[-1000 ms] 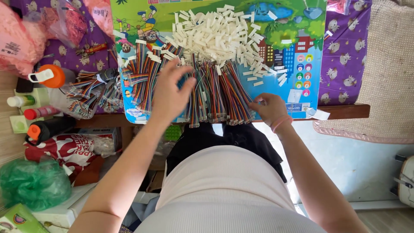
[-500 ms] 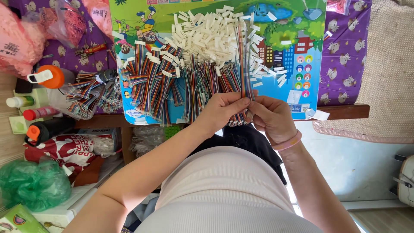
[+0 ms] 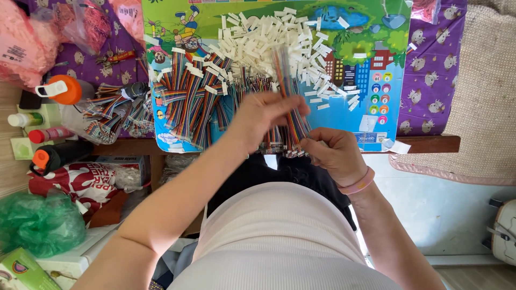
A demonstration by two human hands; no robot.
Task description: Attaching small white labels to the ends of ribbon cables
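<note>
Nearest the body, at the table's front edge, right hand point(image 3: 336, 156) curled shut around the lower end of a strip of rainbow-coloured ribbon wire point(image 3: 287, 91); pink band on that wrist. Left hand point(image 3: 266, 115) just beside it, touching, fingers closed and pinching the same strip a little higher. Strip runs up and away from both hands, slightly blurred, over the other wires.

Under the hands: a row of similar wire strips point(image 3: 188, 104) laid side by side on a bright cartoon mat point(image 3: 387, 64). Farther up the mat, a heap of small white connectors point(image 3: 258, 43).

Left of mat: loose wire bundles point(image 3: 110, 113), bottle with orange cap point(image 3: 62, 88), purple printed cloth point(image 3: 430, 75) beneath. Green plastic bag point(image 3: 37, 223) low at left, off the table.
</note>
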